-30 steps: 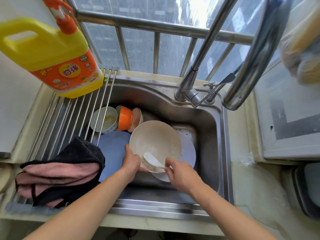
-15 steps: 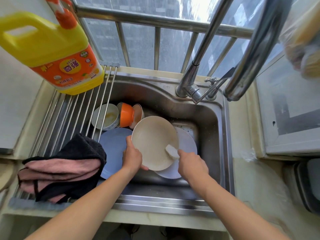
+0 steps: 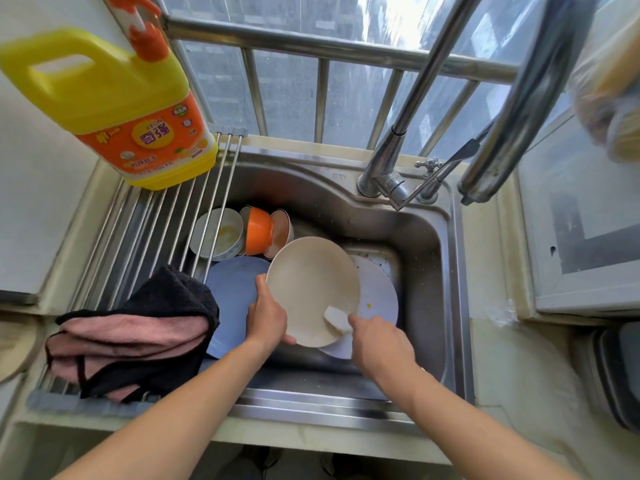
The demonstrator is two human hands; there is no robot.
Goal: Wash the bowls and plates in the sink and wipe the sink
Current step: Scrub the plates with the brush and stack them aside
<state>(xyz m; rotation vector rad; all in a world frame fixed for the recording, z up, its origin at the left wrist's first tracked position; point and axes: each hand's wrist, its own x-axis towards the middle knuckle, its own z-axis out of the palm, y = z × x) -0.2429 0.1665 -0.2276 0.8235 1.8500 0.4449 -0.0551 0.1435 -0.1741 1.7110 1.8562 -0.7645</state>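
Head camera, looking down into a steel sink [image 3: 436,271]: a person tilts a cream plate [image 3: 311,285] above the basin. The left hand [image 3: 266,318] grips the plate's left rim, thumb on the face and fingers curled behind. The right hand [image 3: 379,341] pinches a white sponge [image 3: 337,322] and presses it to the plate's lower right edge — how the fingers lie under the sponge cannot be seen. Beneath the plate lie a white plate [image 3: 379,292], flecked with scraps, and a blue plate [image 3: 235,285] to its left. At the back of the basin stand a pale bowl [image 3: 216,233], an orange bowl [image 3: 258,230] on its side and a third bowl [image 3: 282,226] leaning against it. A roll-up rack [image 3: 152,223] spans the sink's left side, carrying a yellow detergent jug [image 3: 114,98] at the far end and folded pink-and-black cloths [image 3: 138,337] at the near end. The tap [image 3: 391,181] rises from the rear rim — a railed window [image 3: 311,81] stands behind it.
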